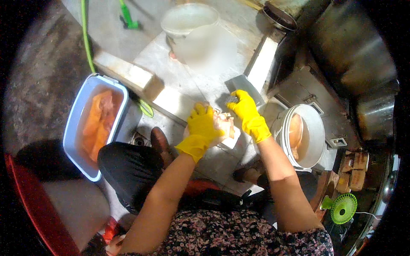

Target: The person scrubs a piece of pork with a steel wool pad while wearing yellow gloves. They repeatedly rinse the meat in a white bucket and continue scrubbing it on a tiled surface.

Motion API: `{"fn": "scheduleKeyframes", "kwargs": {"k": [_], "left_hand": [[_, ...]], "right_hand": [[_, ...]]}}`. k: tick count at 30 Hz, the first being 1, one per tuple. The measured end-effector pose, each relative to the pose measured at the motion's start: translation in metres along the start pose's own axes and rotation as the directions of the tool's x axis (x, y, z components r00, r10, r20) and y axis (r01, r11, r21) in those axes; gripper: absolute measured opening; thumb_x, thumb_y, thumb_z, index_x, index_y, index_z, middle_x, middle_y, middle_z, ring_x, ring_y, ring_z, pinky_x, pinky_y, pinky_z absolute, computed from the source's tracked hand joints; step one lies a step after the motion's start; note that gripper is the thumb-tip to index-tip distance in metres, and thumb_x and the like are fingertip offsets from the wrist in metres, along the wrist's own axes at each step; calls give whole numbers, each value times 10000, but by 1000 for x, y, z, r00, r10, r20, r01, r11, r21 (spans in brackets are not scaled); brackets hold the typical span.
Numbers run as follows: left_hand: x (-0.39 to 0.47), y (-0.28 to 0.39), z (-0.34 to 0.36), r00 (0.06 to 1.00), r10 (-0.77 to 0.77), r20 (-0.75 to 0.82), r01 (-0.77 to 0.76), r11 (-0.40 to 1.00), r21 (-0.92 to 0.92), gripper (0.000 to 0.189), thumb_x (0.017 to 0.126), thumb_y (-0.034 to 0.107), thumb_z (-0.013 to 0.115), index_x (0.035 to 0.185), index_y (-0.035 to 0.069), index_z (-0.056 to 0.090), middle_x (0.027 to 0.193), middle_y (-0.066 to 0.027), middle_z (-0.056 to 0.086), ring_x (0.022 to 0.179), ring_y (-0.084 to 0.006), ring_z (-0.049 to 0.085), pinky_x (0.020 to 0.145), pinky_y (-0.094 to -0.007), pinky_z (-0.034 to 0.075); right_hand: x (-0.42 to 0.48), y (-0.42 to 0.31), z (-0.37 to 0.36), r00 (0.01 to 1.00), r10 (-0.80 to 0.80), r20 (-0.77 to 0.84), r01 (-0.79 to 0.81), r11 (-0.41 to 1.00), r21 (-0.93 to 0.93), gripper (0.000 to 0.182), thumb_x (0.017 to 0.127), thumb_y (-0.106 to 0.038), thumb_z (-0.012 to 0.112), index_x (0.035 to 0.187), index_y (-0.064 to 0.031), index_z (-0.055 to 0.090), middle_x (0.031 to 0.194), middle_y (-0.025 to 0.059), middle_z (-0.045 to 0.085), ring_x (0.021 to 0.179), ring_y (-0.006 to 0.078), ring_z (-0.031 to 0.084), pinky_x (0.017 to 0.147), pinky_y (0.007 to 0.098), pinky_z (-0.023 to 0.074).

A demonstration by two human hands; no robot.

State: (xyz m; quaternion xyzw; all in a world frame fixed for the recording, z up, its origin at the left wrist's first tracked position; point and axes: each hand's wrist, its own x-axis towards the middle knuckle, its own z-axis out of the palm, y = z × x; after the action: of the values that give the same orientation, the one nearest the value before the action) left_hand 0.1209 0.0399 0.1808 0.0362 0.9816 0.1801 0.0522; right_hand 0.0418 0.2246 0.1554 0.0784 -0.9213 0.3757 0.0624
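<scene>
My left hand [201, 126], in a yellow rubber glove, lies on a piece of pale raw meat [226, 123] at the white ledge before me. To its right, my right hand [245, 110], gloved alike, is raised apart from the meat with bent fingers around a grey metal scouring pad [232, 100]. A grey rectangular block or container [245, 89] stands just beyond the right hand. How far the left fingers close on the meat cannot be told.
A blue tub [124, 92] with raw meat in liquid stands left, a white bucket [322, 136] with meat right. Ahead are another white bucket [168, 27], a low tiled ledge [128, 68] and a green hose [84, 35]. A green fan [343, 208] stands lower right.
</scene>
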Motion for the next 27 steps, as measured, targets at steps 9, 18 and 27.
{"fn": "scheduleKeyframes", "kwargs": {"k": [9, 18, 27], "left_hand": [[6, -13, 7, 990, 136, -25, -136, 991, 17, 859, 758, 633, 717, 1351, 27, 578, 1449, -217, 437, 1320, -445, 439, 1099, -553, 380], [14, -28, 24, 981, 171, -86, -168, 985, 41, 708, 740, 527, 730, 1257, 52, 639, 1391, -202, 518, 1243, -452, 491, 1026, -572, 435], [20, -47, 40, 933, 215, -289, -257, 959, -117, 720, 656, 479, 795, 1228, 64, 658, 1273, -199, 610, 1152, -374, 590, 1021, -503, 458]], "right_hand": [[9, -7, 19, 814, -195, 547, 376, 895, -240, 218, 823, -209, 706, 977, -56, 699, 941, 215, 705, 906, 426, 684, 781, 496, 540], [-21, -1, 46, 989, -109, 99, 144, 849, -508, 263, 819, -151, 717, 1070, -82, 681, 1018, 192, 673, 935, 446, 660, 821, 503, 554], [-15, -51, 31, 949, -315, -8, 301, 913, -274, 297, 797, -158, 739, 1065, -52, 663, 1027, 193, 668, 996, 421, 645, 868, 497, 538]]}}
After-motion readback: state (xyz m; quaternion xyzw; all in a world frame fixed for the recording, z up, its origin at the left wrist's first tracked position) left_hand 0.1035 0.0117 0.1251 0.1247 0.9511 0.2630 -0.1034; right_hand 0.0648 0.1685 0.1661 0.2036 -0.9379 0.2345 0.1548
